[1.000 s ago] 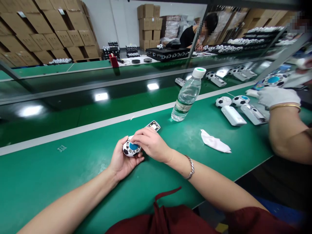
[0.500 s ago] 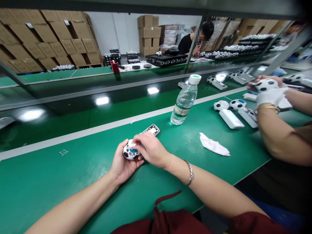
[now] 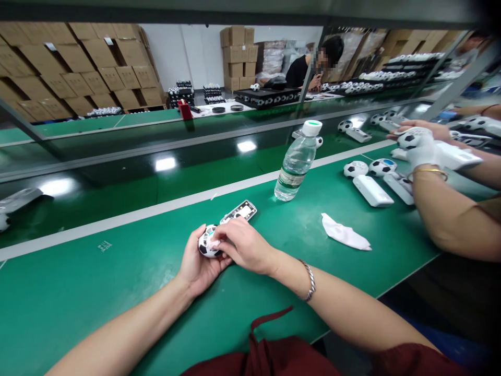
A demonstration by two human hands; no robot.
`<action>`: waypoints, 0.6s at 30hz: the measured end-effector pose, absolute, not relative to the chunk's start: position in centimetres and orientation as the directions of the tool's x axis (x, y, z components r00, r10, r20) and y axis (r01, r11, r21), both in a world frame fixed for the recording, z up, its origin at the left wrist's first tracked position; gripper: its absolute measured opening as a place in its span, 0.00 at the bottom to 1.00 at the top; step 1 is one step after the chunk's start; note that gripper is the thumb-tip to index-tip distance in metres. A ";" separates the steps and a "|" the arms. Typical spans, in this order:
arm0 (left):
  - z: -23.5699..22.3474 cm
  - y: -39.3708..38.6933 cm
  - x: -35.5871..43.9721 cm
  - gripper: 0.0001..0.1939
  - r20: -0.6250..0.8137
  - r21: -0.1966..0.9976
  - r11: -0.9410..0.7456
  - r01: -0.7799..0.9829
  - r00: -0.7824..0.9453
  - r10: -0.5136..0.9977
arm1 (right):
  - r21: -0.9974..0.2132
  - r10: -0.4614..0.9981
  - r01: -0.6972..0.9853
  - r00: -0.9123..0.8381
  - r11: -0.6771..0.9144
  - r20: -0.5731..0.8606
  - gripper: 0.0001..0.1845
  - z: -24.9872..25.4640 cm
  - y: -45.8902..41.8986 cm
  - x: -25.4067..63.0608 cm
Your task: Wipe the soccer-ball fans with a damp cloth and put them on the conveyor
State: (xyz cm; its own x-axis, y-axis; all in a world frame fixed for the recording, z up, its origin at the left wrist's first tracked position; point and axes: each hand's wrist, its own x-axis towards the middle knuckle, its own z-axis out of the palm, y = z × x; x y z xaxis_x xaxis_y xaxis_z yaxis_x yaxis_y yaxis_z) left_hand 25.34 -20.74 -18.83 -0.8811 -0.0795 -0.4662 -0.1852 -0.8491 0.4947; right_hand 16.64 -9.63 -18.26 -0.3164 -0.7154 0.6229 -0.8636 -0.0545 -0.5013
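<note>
Left hand point(image 3: 198, 267) cups ball point(image 3: 204, 245) — right hand point(image 3: 247, 244) touching.

So it's a green bench point(image 3: 78, 297) with a pale strip point(image 3: 172, 202) running down the far edge. There's a water bottle point(image 3: 294, 164) standing near that edge, right of the middle, cap on and mostly full of clear stuff. Between it and the near edge, toward the right, a crumpled white cloth point(image 3: 344, 232) is just lying there. Further toward the right end, near the far edge, you've got two soccer-ball units with white handles point(image 3: 371, 190). Over left there's a clear plastic scrap point(image 3: 104, 246), nearer the far edge than the near one.
</note>
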 end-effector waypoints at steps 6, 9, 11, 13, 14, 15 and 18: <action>-18.7 -20.7 25.2 0.12 -0.467 0.508 -0.840 -0.188 -0.880 -0.085 | -0.500 -0.719 -0.864 -0.310 -0.061 0.622 0.04 -18.0 -9.5 16.6; -18.6 -20.6 25.3 0.12 -0.481 0.497 -0.846 -0.190 -0.873 -0.087 | -0.495 -0.724 -0.867 -0.310 -0.051 0.616 0.03 -18.1 -9.6 16.5; -18.6 -20.6 25.3 0.13 -0.457 0.527 -0.823 -0.213 -0.887 -0.064 | -0.541 -0.705 -0.841 -0.392 0.014 0.591 0.03 -18.2 -9.6 16.3; -18.6 -20.6 25.2 0.14 -0.437 0.550 -0.805 -0.222 -0.898 -0.051 | -0.590 -0.678 -0.807 -0.448 0.026 0.583 0.04 -18.2 -9.5 16.1; -18.6 -20.6 25.2 0.14 -0.434 0.554 -0.801 -0.225 -0.900 -0.047 | -0.613 -0.659 -0.790 -0.469 0.014 0.588 0.04 -18.2 -9.4 16.1; -18.6 -20.6 25.2 0.15 -0.434 0.555 -0.800 -0.227 -0.900 -0.046 | -0.634 -0.634 -0.774 -0.488 -0.005 0.600 0.05 -18.1 -9.3 16.2; -18.6 -20.7 25.2 0.15 -0.451 0.545 -0.805 -0.233 -0.891 -0.047 | -0.661 -0.568 -0.748 -0.520 -0.057 0.638 0.05 -18.1 -9.1 16.6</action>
